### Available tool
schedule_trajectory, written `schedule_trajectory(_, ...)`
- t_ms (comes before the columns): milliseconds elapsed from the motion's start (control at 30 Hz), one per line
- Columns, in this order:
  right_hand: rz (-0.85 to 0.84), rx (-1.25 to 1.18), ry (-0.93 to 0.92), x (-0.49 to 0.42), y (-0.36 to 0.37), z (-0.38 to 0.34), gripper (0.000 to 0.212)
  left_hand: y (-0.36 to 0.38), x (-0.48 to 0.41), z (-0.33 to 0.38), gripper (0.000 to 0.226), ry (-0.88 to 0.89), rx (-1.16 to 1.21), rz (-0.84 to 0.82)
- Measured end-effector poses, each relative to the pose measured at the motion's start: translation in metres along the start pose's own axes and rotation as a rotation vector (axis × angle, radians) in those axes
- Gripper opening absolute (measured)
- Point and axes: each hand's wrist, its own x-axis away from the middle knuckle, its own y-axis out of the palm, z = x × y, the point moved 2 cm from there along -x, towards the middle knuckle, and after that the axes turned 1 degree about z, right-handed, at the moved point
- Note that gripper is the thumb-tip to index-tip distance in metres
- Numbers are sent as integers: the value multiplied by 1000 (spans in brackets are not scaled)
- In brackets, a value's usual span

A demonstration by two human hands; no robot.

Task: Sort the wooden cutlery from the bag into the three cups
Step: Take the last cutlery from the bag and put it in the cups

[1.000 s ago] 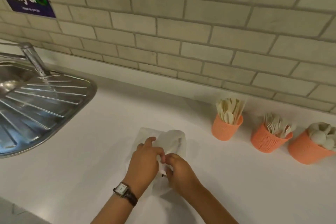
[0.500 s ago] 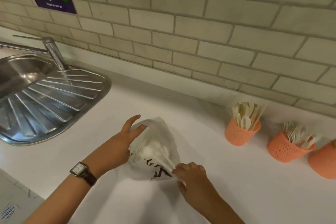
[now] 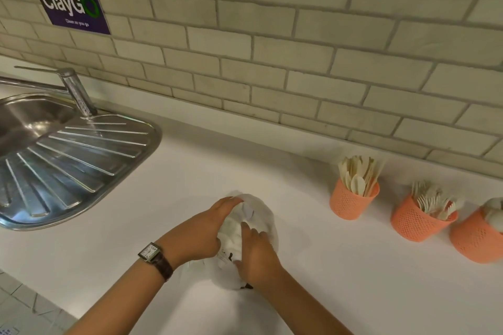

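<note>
A crumpled white plastic bag (image 3: 258, 215) lies on the white counter (image 3: 190, 171) in front of me. My left hand (image 3: 201, 228), with a wristwatch, grips the bag's left side. My right hand (image 3: 257, 253) presses on the bag from the right and near side. What is inside the bag is hidden. Three orange mesh cups stand in a row at the right: the left cup (image 3: 351, 202) holds wooden knives and a spoon, the middle cup (image 3: 419, 223) holds forks, and the right cup (image 3: 479, 239), cut by the frame edge, holds spoons.
A steel sink with a ribbed drainboard (image 3: 68, 160) and a tap (image 3: 76, 92) sits at the left. A tiled wall (image 3: 272, 49) with a purple sign (image 3: 68, 0) runs behind the counter. The counter's front edge and floor tiles show at bottom left.
Both hands have closed in on the bag: the left hand moved right onto it, the right hand moved up over it. The bag is bunched smaller, and the cutlery seen inside is hidden now.
</note>
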Motion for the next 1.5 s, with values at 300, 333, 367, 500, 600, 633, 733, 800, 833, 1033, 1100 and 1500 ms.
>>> schedule_trajectory(300, 20, 119, 138, -33, 5, -6, 84, 5, -7, 3, 92, -20, 18, -1)
schedule_trajectory(333, 17, 56, 159, -35, 4, -5, 77, 6, -8, 3, 92, -15, 12, 5)
schedule_trajectory(367, 7, -12, 152, -38, 3, -5, 65, 6, -9, 3, 92, -15, 8, 6)
schedule_trajectory(500, 70, -440, 327, -30, -13, -7, 15, 5, -13, 5, 83, 5, 33, 19)
schedule_trajectory(600, 110, -106, 54, -20, -33, -3, 22, -6, -13, 10, 75, 17, 2, 38)
schedule_trajectory(633, 137, -27, -35, -16, -39, -1, 29, -10, -13, 10, 73, 22, -19, 48)
schedule_trajectory(733, 85, 31, -12, 5, -60, 6, 38, -22, -14, -2, 87, 27, -77, 101)
schedule_trajectory(800, 78, 92, -3, 18, -69, 12, 41, -27, -17, -16, 103, 36, -62, 120)
schedule_trajectory(833, 84, 80, 6, 24, -71, 18, 42, -30, -18, -20, 107, 45, -51, 132)
schedule_trajectory(1033, 135, 170, 37, 50, -77, 13, 33, -42, -25, -18, 104, 139, 48, 167)
schedule_trajectory(1100, 89, 211, 1, 47, -76, -2, 35, -43, -27, -13, 103, 185, 77, 119)
schedule_trajectory(1500, -36, 399, -299, 6, -53, -46, 34, -42, -33, -5, 98, 207, 161, -107)
